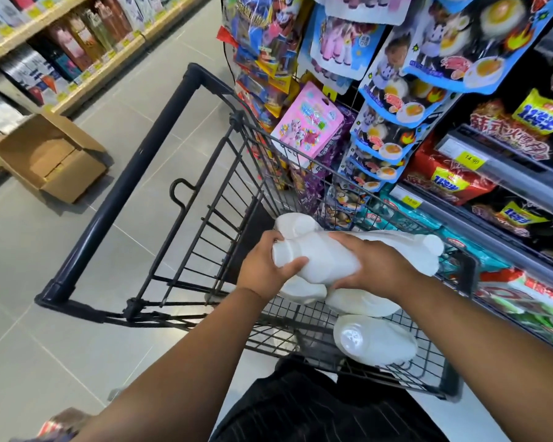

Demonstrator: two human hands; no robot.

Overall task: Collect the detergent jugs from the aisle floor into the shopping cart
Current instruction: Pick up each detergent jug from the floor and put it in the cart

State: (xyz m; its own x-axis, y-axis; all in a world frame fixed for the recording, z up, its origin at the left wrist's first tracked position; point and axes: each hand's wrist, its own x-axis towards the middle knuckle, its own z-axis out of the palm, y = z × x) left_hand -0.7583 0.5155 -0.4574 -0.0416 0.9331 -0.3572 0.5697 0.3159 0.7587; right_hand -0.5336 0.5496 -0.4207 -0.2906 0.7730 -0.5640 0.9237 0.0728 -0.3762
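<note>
We held a jug (328, 261) sideways just above the cart (131, 173) | left hand (264, 269) curled round its narrow end | right hand (372, 266) clasped round its body | more jugs (377, 341) lay inside the cart, beneath it | box (50, 156) stood left of the cart

open cardboard box (50, 157) on tiled floor (173, 100) by left shelf (87, 71), hanging toy packs (307, 126) and snack bags (444, 180) at right
</note>
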